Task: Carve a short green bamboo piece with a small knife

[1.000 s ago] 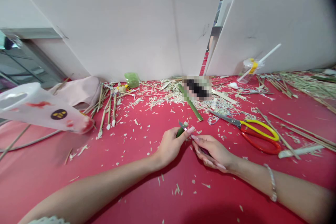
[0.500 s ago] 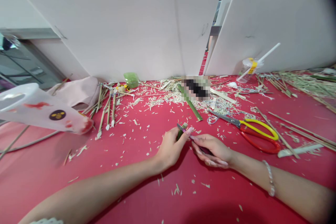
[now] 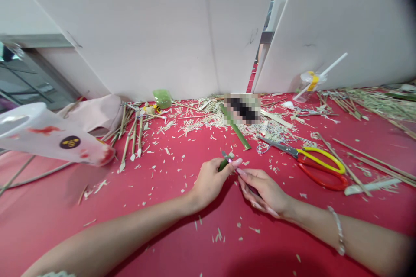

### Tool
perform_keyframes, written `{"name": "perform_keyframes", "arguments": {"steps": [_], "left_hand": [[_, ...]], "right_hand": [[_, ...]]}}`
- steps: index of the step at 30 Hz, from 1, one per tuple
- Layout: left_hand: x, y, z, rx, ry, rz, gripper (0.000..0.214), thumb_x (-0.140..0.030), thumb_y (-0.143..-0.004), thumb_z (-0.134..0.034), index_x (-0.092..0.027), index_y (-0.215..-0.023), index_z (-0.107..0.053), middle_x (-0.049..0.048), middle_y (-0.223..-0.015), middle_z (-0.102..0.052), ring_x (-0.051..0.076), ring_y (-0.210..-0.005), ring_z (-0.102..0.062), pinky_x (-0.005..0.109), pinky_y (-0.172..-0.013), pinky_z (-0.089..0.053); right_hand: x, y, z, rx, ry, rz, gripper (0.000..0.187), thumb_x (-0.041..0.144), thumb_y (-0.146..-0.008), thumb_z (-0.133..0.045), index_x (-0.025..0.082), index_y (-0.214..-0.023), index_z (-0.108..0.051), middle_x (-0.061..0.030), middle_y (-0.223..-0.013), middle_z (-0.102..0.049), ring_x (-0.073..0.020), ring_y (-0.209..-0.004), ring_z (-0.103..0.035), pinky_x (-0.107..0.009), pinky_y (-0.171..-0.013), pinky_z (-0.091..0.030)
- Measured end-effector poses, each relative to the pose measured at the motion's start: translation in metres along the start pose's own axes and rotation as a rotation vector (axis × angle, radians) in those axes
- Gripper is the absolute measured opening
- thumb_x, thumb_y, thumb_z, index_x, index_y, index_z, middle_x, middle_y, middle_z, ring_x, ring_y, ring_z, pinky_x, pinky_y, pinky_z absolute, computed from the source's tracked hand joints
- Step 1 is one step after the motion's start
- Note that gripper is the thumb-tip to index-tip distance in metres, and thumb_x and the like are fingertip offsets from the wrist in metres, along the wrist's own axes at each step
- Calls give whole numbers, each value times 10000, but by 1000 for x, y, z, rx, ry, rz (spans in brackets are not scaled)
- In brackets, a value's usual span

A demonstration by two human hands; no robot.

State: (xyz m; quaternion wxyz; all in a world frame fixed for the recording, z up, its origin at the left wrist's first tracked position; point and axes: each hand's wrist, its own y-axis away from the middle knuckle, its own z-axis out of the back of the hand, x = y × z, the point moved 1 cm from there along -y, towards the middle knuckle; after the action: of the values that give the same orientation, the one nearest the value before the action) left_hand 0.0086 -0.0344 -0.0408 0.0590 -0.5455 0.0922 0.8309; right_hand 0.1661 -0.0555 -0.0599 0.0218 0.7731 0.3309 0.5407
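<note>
Your right hand (image 3: 264,192) sits slightly lower in the frame than before, and its fingertips touch your left hand (image 3: 211,184) at lower centre. The left hand is clamped on a short green bamboo piece (image 3: 224,163), just above its fingers. The right pinches a dark tool (image 3: 253,190), mostly hidden. At upper right, against a white panel (image 3: 341,30), a clear plastic cup (image 3: 307,88) holds a white straw (image 3: 331,68).

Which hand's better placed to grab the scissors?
Right, likely: the right hand sits nearer the yellow-and-red-handled steel scissors, while the left hand grips a short green bamboo strip, farther off.
</note>
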Motion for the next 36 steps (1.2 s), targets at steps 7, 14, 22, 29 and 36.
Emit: {"name": "perform_keyframes", "arguments": {"steps": [7,14,22,29,36], "left_hand": [[4,-2,-1,-10,-19,14,499,-615,-821,-534,-173,-600,-466,-51,-610,-292,120,-608,-285,255,-549,-237],[8,-3,-5,-10,40,-6,521,-648,-810,-540,-190,-602,-404,-54,-617,-277,117,-608,-267,254,-551,-233],[10,-3,-3,62,176,-35,504,-631,-829,-552,-185,-628,-432,-54,-603,-292,108,-580,-274,267,-546,-232],[1,3,-1,139,356,8,444,-573,-843,-583,-189,-667,-445,-69,-545,-305,90,-510,-261,274,-508,-195],[3,3,-3,144,430,13,422,-553,-820,-622,-195,-677,-450,-77,-515,-301,88,-489,-247,284,-510,-203]], "right_hand": [[-10,-1,4,-14,2,60,475,614,-818,-623,181,-663,-502,66,-365,-467,-51,-250,-347,-132,-265,-221],[-8,-1,3,18,-19,100,450,586,-860,-587,184,-679,-497,76,-364,-457,-50,-235,-306,-139,-253,-200],[-3,-7,9,198,6,71,439,571,-870,-575,169,-700,-530,51,-371,-523,-41,-203,-255,-146,-242,-212],[3,-5,7,249,-19,39,437,562,-855,-594,162,-688,-537,40,-360,-532,-37,-198,-253,-150,-255,-228],[3,-8,12,248,-10,7,441,561,-833,-619,167,-668,-511,61,-357,-498,-39,-194,-277,-154,-266,-210]]}}
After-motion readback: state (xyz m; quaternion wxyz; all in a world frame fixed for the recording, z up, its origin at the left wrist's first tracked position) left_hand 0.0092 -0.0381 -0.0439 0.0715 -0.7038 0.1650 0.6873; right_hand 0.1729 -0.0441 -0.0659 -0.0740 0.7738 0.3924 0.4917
